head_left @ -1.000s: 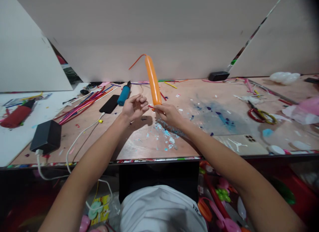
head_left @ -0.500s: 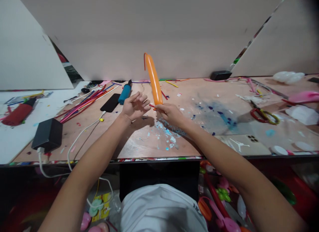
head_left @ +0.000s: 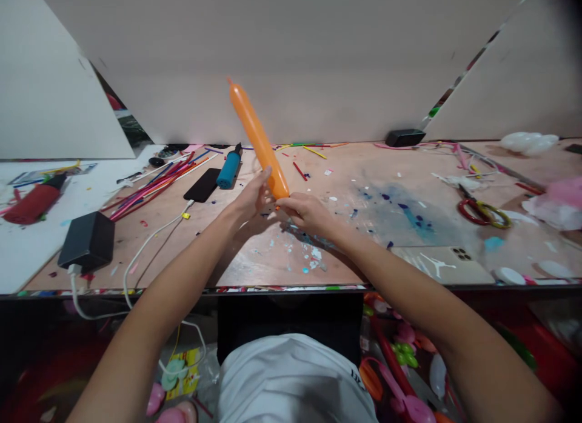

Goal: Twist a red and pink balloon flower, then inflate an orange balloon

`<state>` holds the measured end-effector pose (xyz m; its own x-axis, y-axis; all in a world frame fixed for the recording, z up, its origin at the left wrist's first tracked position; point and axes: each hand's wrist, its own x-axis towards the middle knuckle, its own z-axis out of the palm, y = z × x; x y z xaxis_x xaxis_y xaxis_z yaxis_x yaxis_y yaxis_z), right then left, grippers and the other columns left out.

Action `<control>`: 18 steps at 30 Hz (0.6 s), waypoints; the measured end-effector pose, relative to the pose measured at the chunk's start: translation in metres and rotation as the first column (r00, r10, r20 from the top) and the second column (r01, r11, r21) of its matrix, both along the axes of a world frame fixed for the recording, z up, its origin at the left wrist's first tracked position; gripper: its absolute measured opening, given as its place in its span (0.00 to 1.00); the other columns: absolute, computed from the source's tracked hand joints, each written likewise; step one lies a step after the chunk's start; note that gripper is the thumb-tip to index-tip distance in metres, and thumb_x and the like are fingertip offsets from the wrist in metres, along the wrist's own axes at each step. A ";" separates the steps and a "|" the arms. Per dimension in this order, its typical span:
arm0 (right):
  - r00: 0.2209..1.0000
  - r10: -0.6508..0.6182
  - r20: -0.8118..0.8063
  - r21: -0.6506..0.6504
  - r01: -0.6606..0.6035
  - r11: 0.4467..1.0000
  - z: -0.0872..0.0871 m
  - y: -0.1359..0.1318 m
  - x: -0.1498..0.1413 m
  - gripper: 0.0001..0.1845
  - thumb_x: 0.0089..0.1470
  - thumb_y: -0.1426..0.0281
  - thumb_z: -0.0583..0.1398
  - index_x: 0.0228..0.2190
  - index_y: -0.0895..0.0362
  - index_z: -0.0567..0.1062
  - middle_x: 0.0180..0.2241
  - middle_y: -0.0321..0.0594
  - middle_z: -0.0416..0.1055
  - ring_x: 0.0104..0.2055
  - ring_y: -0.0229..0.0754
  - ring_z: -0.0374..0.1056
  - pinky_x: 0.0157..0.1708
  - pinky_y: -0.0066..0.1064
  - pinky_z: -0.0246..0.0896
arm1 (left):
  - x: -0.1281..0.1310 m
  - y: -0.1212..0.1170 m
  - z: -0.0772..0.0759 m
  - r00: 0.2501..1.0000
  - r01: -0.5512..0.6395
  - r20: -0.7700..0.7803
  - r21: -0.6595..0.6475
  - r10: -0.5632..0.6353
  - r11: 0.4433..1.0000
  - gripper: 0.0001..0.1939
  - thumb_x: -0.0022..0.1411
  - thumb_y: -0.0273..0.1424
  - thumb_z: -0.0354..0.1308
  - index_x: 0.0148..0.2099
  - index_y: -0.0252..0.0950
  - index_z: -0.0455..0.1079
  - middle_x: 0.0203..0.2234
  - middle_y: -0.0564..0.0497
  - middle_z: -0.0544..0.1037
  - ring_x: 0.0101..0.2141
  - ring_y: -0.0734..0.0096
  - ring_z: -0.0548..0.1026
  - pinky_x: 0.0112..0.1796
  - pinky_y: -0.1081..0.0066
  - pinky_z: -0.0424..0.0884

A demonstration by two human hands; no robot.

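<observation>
A long inflated orange balloon (head_left: 255,135) rises from my hands and leans up to the left, its thin uninflated tip (head_left: 230,80) at the top end. My right hand (head_left: 311,213) is closed, pinching the balloon's lower end between thumb and fingers. Round the balloon's lower left side, my left hand (head_left: 253,196) is curled, with the thumb lying against it; its other fingertips are partly hidden behind and below. Both hands are above the wooden table (head_left: 254,262).
Left of the hands are a blue pump (head_left: 230,166), a black phone (head_left: 202,185) on a white cable, loose uninflated balloons (head_left: 159,183) and a black charger block (head_left: 87,241). Scissors (head_left: 482,212), a phone with a light back (head_left: 439,265) and white balloons (head_left: 530,143) lie on the right.
My left hand has moved right and closed onto the balloon's lower part. The balloon has tilted further left, while my right hand keeps its pinch on the bottom end.
</observation>
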<state>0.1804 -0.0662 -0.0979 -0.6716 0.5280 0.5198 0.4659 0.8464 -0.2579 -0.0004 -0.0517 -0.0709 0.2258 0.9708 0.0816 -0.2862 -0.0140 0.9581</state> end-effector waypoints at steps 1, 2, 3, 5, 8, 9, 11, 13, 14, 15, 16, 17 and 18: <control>0.999 0.022 0.035 -0.003 -0.022 1.000 -0.002 -0.002 -0.003 0.15 0.59 0.74 0.53 0.43 0.56 0.77 0.37 0.43 0.74 0.37 0.42 0.66 0.37 0.29 0.57 | 0.003 -0.002 0.000 0.997 0.033 0.065 -0.038 -0.030 0.999 0.25 0.59 0.53 0.58 0.47 0.39 0.67 0.38 0.46 0.77 0.35 0.65 0.78 0.37 0.63 0.75; 0.997 0.039 0.066 -0.007 -0.038 0.999 -0.003 -0.003 -0.005 0.15 0.59 0.74 0.54 0.43 0.55 0.77 0.38 0.43 0.74 0.38 0.42 0.66 0.38 0.29 0.58 | 0.005 -0.004 0.001 0.991 0.051 0.127 -0.067 -0.042 0.997 0.26 0.59 0.53 0.59 0.48 0.39 0.66 0.38 0.46 0.77 0.35 0.64 0.78 0.37 0.62 0.76; 0.994 0.053 0.095 -0.014 -0.052 0.999 -0.004 -0.005 -0.008 0.14 0.58 0.74 0.54 0.43 0.55 0.77 0.38 0.43 0.74 0.38 0.43 0.66 0.38 0.29 0.58 | 0.008 -0.006 0.002 0.986 0.040 0.166 -0.076 -0.027 0.996 0.26 0.59 0.53 0.59 0.49 0.40 0.65 0.37 0.47 0.77 0.34 0.66 0.78 0.37 0.62 0.76; 0.988 0.077 0.137 -0.028 -0.074 0.997 -0.006 -0.008 -0.012 0.13 0.58 0.74 0.55 0.43 0.56 0.76 0.37 0.43 0.74 0.38 0.43 0.66 0.38 0.30 0.58 | 0.012 -0.009 0.004 0.973 -0.005 0.228 -0.091 0.026 0.996 0.25 0.58 0.52 0.61 0.48 0.39 0.65 0.32 0.51 0.75 0.28 0.72 0.76 0.33 0.66 0.76; 0.980 0.097 0.173 -0.044 -0.091 0.995 -0.006 -0.012 -0.017 0.13 0.59 0.73 0.54 0.44 0.57 0.75 0.35 0.44 0.75 0.36 0.43 0.67 0.37 0.30 0.57 | 0.017 -0.011 0.004 0.952 -0.034 0.296 -0.165 0.082 0.986 0.25 0.57 0.54 0.61 0.44 0.39 0.65 0.25 0.56 0.70 0.21 0.79 0.70 0.24 0.74 0.71; 0.979 0.097 0.180 -0.046 -0.090 0.995 -0.006 -0.014 -0.018 0.14 0.60 0.72 0.54 0.45 0.57 0.75 0.35 0.44 0.75 0.35 0.43 0.67 0.36 0.30 0.57 | 0.019 -0.012 0.003 0.947 -0.032 0.307 -0.196 0.092 0.980 0.25 0.57 0.55 0.60 0.43 0.39 0.65 0.23 0.57 0.69 0.20 0.80 0.68 0.22 0.76 0.68; 0.977 0.089 0.192 -0.045 -0.082 0.996 -0.006 -0.016 -0.020 0.14 0.62 0.70 0.53 0.45 0.57 0.75 0.34 0.45 0.75 0.33 0.43 0.67 0.35 0.31 0.56 | 0.023 -0.012 0.002 0.944 -0.031 0.311 -0.251 0.111 0.967 0.26 0.57 0.57 0.58 0.42 0.39 0.64 0.22 0.57 0.67 0.18 0.81 0.66 0.19 0.78 0.65; 0.975 0.079 0.205 -0.037 -0.073 0.997 -0.007 -0.017 -0.022 0.15 0.65 0.67 0.51 0.44 0.58 0.75 0.33 0.45 0.75 0.31 0.43 0.66 0.33 0.31 0.55 | 0.026 -0.011 -0.001 0.941 -0.030 0.315 -0.289 0.125 0.957 0.27 0.57 0.57 0.58 0.41 0.38 0.64 0.21 0.58 0.66 0.17 0.82 0.65 0.17 0.79 0.63; 0.974 0.076 0.213 -0.036 -0.070 0.997 -0.008 -0.017 -0.023 0.16 0.66 0.66 0.50 0.42 0.58 0.75 0.32 0.44 0.75 0.30 0.42 0.66 0.33 0.30 0.55 | 0.027 -0.011 -0.003 0.938 -0.029 0.322 -0.301 0.130 0.953 0.27 0.57 0.57 0.58 0.41 0.38 0.64 0.21 0.58 0.65 0.16 0.83 0.64 0.17 0.80 0.62; 0.973 0.072 0.221 -0.037 -0.065 0.997 -0.008 -0.017 -0.024 0.17 0.67 0.65 0.49 0.41 0.58 0.75 0.31 0.43 0.75 0.30 0.42 0.65 0.32 0.30 0.54 | 0.028 -0.010 -0.004 0.934 -0.025 0.331 -0.307 0.131 0.951 0.27 0.57 0.57 0.58 0.41 0.38 0.64 0.21 0.58 0.65 0.16 0.83 0.64 0.17 0.80 0.62; 0.971 0.068 0.229 -0.037 -0.061 0.997 -0.009 -0.017 -0.025 0.18 0.68 0.64 0.48 0.39 0.58 0.75 0.30 0.43 0.74 0.30 0.41 0.65 0.32 0.30 0.54 | 0.028 -0.009 -0.007 0.931 -0.018 0.342 -0.310 0.130 0.951 0.26 0.57 0.56 0.59 0.41 0.38 0.64 0.21 0.58 0.65 0.16 0.83 0.64 0.17 0.80 0.62; 0.969 0.064 0.239 -0.036 -0.057 0.998 -0.009 -0.018 -0.025 0.18 0.68 0.63 0.48 0.38 0.58 0.75 0.30 0.43 0.74 0.30 0.41 0.65 0.32 0.30 0.53 | 0.029 -0.008 -0.009 0.927 -0.012 0.352 -0.313 0.128 0.950 0.26 0.57 0.56 0.59 0.40 0.38 0.64 0.21 0.58 0.65 0.16 0.83 0.64 0.17 0.80 0.62; 0.966 0.060 0.251 -0.034 -0.053 0.998 -0.009 -0.018 -0.025 0.19 0.68 0.63 0.48 0.38 0.58 0.75 0.30 0.42 0.74 0.30 0.41 0.65 0.32 0.30 0.53 | 0.029 -0.006 -0.011 0.926 -0.013 0.352 -0.329 0.135 0.944 0.25 0.57 0.55 0.59 0.40 0.38 0.64 0.21 0.58 0.65 0.16 0.83 0.64 0.16 0.80 0.62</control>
<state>0.1550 -0.0843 -0.1064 -0.8082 0.4969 0.3161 0.4705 0.8676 -0.1610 0.0284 -0.0580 -0.0823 0.1655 0.9718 -0.1681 -0.6258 0.2353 0.7437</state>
